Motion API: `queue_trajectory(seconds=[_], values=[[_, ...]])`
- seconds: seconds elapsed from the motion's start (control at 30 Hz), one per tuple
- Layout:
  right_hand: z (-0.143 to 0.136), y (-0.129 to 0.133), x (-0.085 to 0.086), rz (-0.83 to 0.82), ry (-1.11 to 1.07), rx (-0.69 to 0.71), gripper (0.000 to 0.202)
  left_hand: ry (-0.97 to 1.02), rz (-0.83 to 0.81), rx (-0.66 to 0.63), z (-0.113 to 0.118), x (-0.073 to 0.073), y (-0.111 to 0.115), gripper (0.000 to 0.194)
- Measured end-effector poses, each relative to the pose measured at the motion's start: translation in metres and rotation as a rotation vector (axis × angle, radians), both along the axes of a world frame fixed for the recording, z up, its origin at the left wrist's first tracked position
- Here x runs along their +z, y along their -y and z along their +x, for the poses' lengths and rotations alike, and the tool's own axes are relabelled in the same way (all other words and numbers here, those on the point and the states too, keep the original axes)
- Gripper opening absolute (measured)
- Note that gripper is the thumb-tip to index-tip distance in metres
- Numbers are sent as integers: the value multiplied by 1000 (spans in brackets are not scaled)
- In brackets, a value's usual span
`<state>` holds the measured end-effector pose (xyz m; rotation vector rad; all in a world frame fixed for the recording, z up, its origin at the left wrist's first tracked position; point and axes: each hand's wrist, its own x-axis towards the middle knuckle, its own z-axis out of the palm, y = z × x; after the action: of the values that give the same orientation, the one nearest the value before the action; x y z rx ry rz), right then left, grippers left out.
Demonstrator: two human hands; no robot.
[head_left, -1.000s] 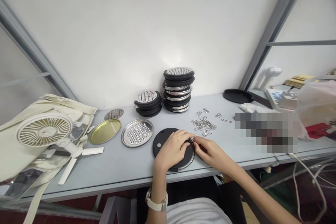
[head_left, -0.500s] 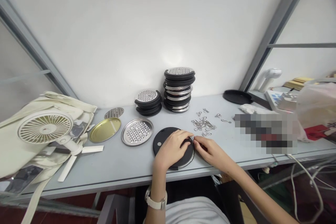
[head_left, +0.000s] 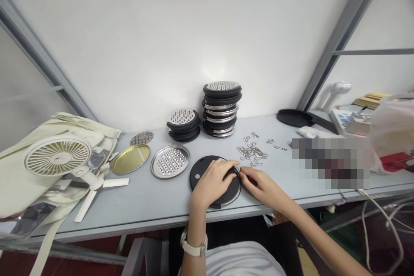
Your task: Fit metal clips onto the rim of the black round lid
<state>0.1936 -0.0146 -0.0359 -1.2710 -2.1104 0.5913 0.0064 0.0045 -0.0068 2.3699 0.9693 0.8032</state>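
While the left hand (head_left: 216, 181) rests loosely spread on the black silver-rimmed disc (head_left: 230, 189) near the table's (head_left: 145, 209) front edge, even pressure should steady it; the right hand's (head_left: 260, 186) fingers curl at the rim, their closure and any grip indiscernible.

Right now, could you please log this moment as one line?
left hand: on black disc; right hand: at disc's right edge; metal wire pieces: loose beyond right hand; grater plate: left of disc

Open lane between white fan (head_left: 60, 158) and black disc (head_left: 200, 167), grater plate (head_left: 170, 161) beyond
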Motion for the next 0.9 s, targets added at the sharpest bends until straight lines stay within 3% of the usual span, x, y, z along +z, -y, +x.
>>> queue_trajectory(seconds=[0.5, 0.77, 0.9], values=[[-2, 1, 2, -12, -19, 3, 28, -14, 26, -55, 0, 2, 0, 36], [8, -4, 1, -80, -175, -17, 31, -12, 8, -66, 1, 4, -1, 32], [6, -4, 0, -24, -114, -28, 30, -16, 3, -37, 0, 3, -1, 30]])
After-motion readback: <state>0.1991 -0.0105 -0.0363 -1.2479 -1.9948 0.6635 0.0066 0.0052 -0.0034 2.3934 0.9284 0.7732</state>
